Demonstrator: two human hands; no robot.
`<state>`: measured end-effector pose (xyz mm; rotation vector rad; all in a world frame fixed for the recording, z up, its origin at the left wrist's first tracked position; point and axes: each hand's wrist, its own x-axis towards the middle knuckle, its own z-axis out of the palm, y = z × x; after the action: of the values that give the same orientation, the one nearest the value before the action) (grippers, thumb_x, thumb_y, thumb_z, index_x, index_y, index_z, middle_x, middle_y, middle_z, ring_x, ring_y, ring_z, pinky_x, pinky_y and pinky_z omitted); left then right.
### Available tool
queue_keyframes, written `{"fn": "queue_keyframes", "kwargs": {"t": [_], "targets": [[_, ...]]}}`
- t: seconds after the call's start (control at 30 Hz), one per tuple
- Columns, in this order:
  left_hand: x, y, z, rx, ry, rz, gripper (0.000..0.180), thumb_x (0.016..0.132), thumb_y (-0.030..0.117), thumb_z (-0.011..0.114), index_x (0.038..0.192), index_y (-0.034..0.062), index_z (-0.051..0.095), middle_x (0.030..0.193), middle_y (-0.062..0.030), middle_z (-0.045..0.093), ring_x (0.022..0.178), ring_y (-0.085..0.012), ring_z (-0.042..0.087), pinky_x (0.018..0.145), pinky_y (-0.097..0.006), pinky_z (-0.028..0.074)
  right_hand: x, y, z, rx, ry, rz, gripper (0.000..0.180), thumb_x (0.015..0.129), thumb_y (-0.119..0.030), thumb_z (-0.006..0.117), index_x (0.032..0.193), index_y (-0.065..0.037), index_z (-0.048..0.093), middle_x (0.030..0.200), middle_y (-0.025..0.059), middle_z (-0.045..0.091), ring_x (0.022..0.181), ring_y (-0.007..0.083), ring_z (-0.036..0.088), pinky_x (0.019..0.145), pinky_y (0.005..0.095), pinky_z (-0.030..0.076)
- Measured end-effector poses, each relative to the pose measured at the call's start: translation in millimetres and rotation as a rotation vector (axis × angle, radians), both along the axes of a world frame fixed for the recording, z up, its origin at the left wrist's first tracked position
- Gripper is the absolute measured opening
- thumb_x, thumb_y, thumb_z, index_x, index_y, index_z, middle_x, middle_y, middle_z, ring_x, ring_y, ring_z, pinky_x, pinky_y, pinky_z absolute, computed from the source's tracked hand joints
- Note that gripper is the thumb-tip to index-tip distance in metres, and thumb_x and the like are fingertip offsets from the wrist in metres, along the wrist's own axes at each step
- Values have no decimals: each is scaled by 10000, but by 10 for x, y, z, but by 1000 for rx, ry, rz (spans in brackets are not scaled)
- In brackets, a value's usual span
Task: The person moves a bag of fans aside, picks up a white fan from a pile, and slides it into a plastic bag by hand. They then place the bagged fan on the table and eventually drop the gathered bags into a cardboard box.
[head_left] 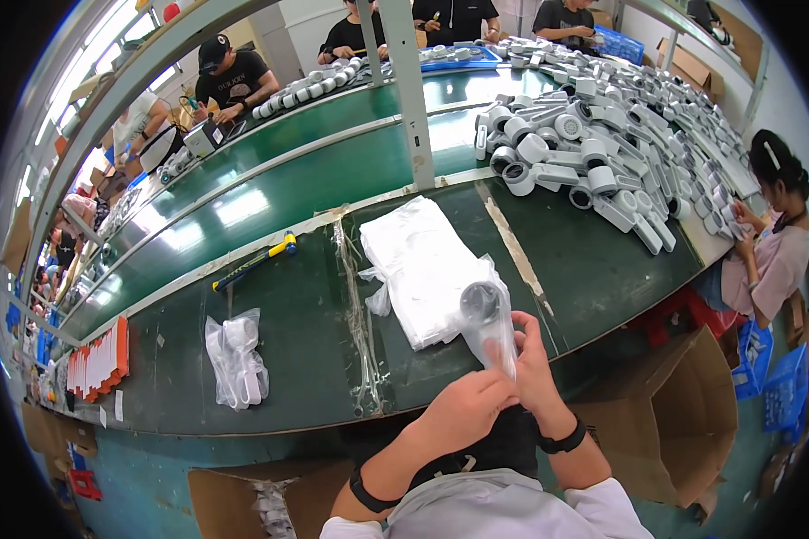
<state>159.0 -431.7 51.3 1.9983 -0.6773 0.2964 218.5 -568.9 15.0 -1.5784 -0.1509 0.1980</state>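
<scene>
Bagging under way at green workbench (297, 314). Heap of bare grey-white dryer-shaped units (602, 135), upper right: bulk apparently left to do. Stack of white plastic bags (422, 269), frame centre. One bagged unit (238, 359), left of centre, looks done. Held unit (481, 304), right of centre, seemingly inside clear bag (501, 340); closing likely remains. Left hand (463, 409): fingers pinched on bag's lower end. Right hand (535, 368): fingers half-curled at bag's right side, cannot tell whether gripping.
</scene>
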Motion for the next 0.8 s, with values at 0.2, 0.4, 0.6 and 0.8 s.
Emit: {"fn": "queue_keyframes", "kwargs": {"t": [0.2,0.4,0.6,0.8], "targets": [[9,196,89,-283,135,474,292,845,54,721,1103,52,584,982,-46,606,790,-134,593,719,-278,495,-42,-18,62,325,109,83,461,979,-263,595,1314,-27,383,989,85,638,838,122,617,699,257,513],[142,248,-370,-1165,978,209,356,982,187,586,1274,5,496,1160,-98,613,1034,-167,617,840,-326,519,-212,335,52,529,23,105,372,958,-156,618,1291,-53,488,965,54,654,812,92,601,736,240,503],[80,326,-298,-1325,802,312,274,971,148,595,1209,20,548,1088,-70,648,937,-157,659,776,-311,544,-88,324,205,-139,-368,-57,198,940,-153,651,999,33,682,858,56,690,747,82,591,663,241,487],[26,532,-125,-1244,979,86,322,1003,350,485,1079,41,532,785,-141,643,617,-212,647,423,-334,521,37,285,231,-254,-722,-237,139,832,-119,748,887,-4,694,670,119,613,551,202,595,500,301,443]]}}
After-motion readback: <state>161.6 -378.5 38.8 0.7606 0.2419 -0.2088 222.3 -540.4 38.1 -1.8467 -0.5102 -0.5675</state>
